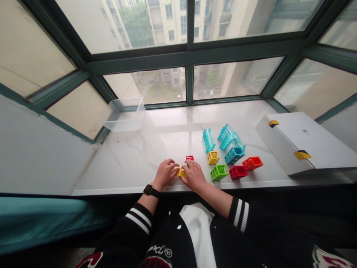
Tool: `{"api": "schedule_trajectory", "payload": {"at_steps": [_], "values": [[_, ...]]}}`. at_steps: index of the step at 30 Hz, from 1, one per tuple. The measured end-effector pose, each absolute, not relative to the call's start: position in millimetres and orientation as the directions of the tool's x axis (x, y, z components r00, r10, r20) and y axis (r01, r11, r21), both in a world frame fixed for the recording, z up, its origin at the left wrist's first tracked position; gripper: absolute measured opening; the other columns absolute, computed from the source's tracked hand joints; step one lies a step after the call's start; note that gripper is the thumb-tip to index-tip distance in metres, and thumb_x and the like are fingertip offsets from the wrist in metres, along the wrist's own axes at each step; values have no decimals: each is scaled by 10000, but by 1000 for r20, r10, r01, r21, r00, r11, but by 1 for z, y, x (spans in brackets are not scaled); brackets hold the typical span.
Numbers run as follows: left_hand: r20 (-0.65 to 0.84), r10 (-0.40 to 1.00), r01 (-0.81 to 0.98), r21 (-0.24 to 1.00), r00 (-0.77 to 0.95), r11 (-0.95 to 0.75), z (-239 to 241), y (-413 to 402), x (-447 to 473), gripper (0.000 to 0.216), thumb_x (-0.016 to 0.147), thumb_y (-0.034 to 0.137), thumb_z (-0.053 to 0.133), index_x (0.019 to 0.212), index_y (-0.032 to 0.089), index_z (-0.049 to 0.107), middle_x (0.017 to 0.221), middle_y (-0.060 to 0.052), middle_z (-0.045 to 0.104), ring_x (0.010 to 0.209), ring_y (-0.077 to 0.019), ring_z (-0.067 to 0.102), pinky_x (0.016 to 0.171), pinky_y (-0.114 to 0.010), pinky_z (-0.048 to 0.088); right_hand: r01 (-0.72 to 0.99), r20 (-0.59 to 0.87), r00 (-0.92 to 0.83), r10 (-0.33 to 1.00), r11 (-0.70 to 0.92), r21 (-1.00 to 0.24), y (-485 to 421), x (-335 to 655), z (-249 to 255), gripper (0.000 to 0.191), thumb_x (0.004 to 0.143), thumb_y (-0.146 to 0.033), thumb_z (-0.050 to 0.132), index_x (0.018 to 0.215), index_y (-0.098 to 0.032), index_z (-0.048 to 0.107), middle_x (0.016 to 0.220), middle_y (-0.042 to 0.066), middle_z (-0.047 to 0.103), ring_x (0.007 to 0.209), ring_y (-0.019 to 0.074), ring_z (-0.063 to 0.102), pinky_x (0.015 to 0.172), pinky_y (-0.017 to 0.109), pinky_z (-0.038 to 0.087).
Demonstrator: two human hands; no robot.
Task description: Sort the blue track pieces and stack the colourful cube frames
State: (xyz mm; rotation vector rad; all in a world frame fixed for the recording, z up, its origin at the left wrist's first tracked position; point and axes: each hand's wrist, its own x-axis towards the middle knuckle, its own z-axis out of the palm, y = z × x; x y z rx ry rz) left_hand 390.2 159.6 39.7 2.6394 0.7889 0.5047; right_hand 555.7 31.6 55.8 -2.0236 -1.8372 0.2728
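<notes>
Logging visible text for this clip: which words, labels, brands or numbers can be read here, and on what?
Nothing is legible: the lettering on the black jacket is too curved and distorted to read, and the small dark mark on the white cardboard box is too small.

Glossy yellow plastic block (180, 172), polished marble sill (125, 163), clear plastic bin (124, 115), matt white cardboard box (304, 143)
</notes>
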Motion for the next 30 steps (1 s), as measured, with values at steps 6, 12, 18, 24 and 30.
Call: {"api": "schedule_trajectory", "payload": {"at_steps": [6, 12, 18, 24, 30], "values": [[252, 641, 473, 494, 725, -729, 40, 158, 395, 281, 1052, 253, 454, 1250, 237, 654, 1100, -74, 685, 1048, -241, 636, 980, -424, 530, 795, 168, 122, 978, 5, -607, 26, 561, 50, 400, 815, -268, 783, 1186, -186, 659, 1325, 153, 578, 1266, 311, 529, 1130, 467, 443], [202, 672, 513, 503, 712, -696, 39, 153, 409, 322, 1082, 300, 425, 1298, 258, 659, 1155, -66, 688, 1092, -236, 641, 1003, -398, 524, 551, 248, 143, 958, 131, -824, 25, 564, 45, 399, 798, -214, 767, 1173, -234, 631, 1223, 103, 605, 1156, 272, 598, 1063, 441, 509], [143, 689, 524, 546, 711, -654, 39, 151, 416, 297, 1065, 348, 492, 1275, 293, 695, 1169, -55, 690, 1099, -227, 656, 983, -368, 531, 392, 225, 212, 951, 129, -911, 23, 569, 48, 270, 843, -281, 758, 1090, -249, 653, 1134, 67, 648, 1102, 255, 629, 1014, 430, 520], [103, 668, 534, 516, 737, -669, 44, 150, 417, 426, 884, 275, 719, 1305, 256, 661, 1250, -75, 686, 1146, -274, 646, 989, -399, 535, 310, 273, 255, 928, 190, -932, 13, 571, 76, 340, 893, -348, 758, 1205, -247, 668, 1149, 76, 641, 1089, 247, 646, 995, 426, 545], [110, 683, 531, 545, 722, -649, 45, 148, 420, 357, 935, 263, 631, 1291, 259, 659, 1221, -71, 701, 1124, -257, 660, 982, -396, 545, 63, 217, 257, 942, 207, -976, -5, 587, 106, 453, 897, -400, 804, 1289, -270, 617, 1233, 86, 663, 1119, 233, 687, 1013, 410, 583]]}}
